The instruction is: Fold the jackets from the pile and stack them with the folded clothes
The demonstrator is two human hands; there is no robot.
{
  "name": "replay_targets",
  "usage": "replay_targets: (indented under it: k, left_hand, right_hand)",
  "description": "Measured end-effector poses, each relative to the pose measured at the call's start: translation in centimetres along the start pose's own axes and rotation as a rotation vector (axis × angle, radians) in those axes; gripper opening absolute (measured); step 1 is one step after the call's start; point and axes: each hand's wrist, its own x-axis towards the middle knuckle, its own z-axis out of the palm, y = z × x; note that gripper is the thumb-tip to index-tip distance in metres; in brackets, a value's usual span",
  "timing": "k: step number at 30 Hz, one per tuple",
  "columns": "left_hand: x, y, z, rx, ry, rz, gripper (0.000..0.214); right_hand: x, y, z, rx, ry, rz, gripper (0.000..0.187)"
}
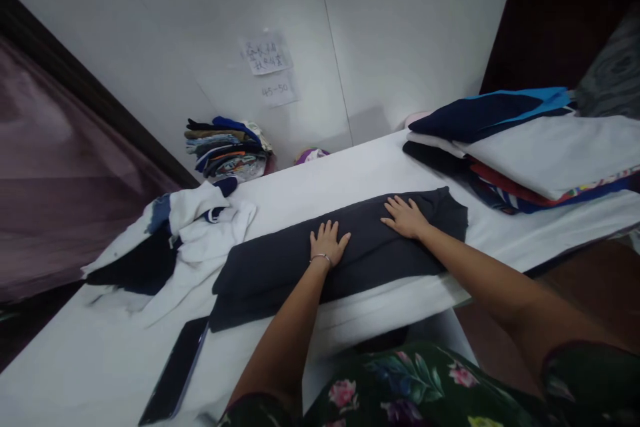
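1. Left hand (327,243) flat on a folded dark shirt (280,280), fingers spread, no grip
2. Right hand (406,217) same deal, fingers open, further along
3. Shirt mid white-covered table (320,193), black phone (175,367) just beside

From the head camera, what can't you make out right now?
Head view only:
The dark folded garment: its full shape is hidden by its folds and by the left hand and right hand resting on it.
The handwritten note on the wall: too small and blurred to read.
The clothes pile at right: cut off by the right edge, lower layers hidden by those above.
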Motion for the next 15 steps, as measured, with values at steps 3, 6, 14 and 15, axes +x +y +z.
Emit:
replay_targets:
  k: [3, 6, 14, 15]
  left_hand:
    - [-0.1, -0.2, -0.2, -0.027, -0.021, 0.003, 0.074]
    - [-0.6, -2.2, -0.7, -0.028, -0.055, -0.019, 0.075]
    - [-7.0, -14.5, -1.1, 0.003, 0.018, -0.441, 0.078]
    - [-7.9, -15.6, -1.1, 0.003, 0.038, -0.491, 0.077]
  right_hand:
    - [-0.2, 0.1, 0.7, -0.034, -0.004, 0.01, 0.068]
    - [-0.2, 0.4, 0.8, -0.047, -0.005, 0.002, 0.068]
    - [0.2, 1.9, 2.4, -0.1, 0.01, -0.01, 0.07]
    - [0.3, 2.1, 2.7, -0.102, 0.008, -0.016, 0.07]
